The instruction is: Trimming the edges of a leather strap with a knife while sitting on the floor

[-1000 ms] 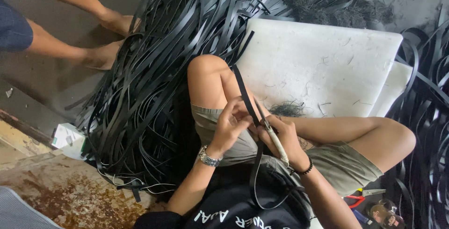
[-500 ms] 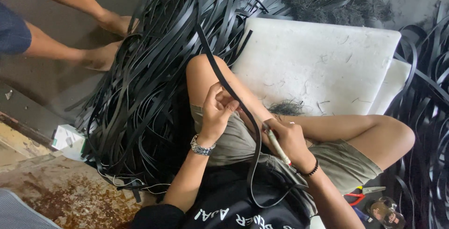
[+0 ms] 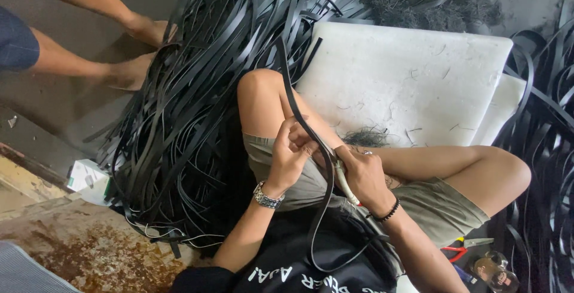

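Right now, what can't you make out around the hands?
Head view only:
- Tip of the pale-handled tool: hidden by the right hand and the black rubber strip.
- The strip's far end: lost in the black strip pile.
- Red-handled pliers: partly behind the leg.
- Left hand fingertips: curled under.

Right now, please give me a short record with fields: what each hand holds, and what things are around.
left hand: left hand pinches a black strip above the lap
right hand: right hand grips a knife with a pale wrapped handle against the strip
heap: pile of black strips beside the left knee
board: white board ahead, with black shavings on it
other person: bare feet at upper left
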